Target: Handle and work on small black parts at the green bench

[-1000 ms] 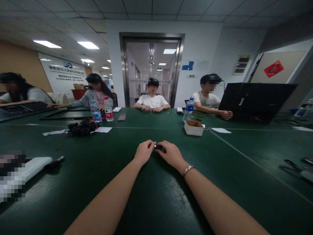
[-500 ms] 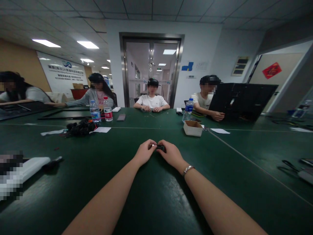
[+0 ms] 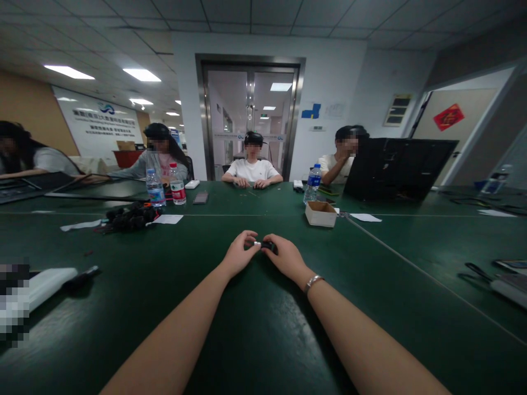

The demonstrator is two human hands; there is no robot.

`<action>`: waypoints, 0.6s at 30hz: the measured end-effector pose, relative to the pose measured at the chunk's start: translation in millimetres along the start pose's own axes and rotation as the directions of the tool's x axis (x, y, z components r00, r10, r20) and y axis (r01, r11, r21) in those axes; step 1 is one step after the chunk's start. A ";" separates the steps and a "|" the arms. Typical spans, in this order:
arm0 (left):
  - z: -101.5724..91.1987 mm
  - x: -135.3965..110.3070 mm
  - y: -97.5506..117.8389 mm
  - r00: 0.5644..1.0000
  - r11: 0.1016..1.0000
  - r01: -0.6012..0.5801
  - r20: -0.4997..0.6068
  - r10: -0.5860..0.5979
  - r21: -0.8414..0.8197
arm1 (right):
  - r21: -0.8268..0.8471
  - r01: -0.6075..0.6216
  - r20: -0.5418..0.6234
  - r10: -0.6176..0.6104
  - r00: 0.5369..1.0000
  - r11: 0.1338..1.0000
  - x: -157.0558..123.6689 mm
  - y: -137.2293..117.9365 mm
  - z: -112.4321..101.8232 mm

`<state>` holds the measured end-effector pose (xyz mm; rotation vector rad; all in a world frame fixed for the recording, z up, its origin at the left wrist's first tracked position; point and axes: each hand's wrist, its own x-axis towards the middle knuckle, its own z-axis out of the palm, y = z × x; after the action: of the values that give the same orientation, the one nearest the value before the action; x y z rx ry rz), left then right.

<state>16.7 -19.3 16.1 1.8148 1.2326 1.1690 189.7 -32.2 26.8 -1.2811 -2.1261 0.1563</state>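
Note:
In the middle of the view, over the table, both hands meet at a small black object with a shiny silver end [image 3: 268, 245]; its exact kind is too small to make out. My right hand [image 3: 288, 257], with a metal band on its wrist, pinches the black body between thumb and fingers. At the silver end is my left hand [image 3: 239, 253]. Its fingers are curled, with the thumb against that end and the index finger raised a little above it. The fingers hide part of the object.
On the green table [image 3: 164, 274] stand an open cardboard box [image 3: 321, 215], water bottles [image 3: 313, 184] and a heap of black parts [image 3: 132, 216]. A white object [image 3: 47, 291] lies at left. Several people sit opposite, one behind a large black panel [image 3: 399, 170].
My left fingers have loosened and lifted slightly, showing more of the silver end. My right hand keeps its pinch. The person at right has raised a hand to the face. The view has shifted slightly.

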 end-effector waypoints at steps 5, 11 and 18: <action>-0.4 1.0 -2.8 0.996 0.992 0.075 0.044 -0.079 0.105 | 0.001 0.001 0.019 -0.001 1.000 1.000 0.4 -0.5 -0.5; 0.7 1.4 -4.1 1.000 1.000 0.002 -0.018 -0.002 0.008 | 0.010 0.013 -0.005 -0.013 1.000 1.000 0.9 2.8 2.2; -0.5 -0.9 1.1 0.999 0.999 -0.033 0.043 0.032 0.042 | 0.005 0.030 -0.002 -0.030 1.000 1.000 0.6 1.2 1.0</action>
<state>16.5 -20.5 17.0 1.8879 1.2165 1.1241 189.9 -30.9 25.8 -1.2446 -2.1409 0.1477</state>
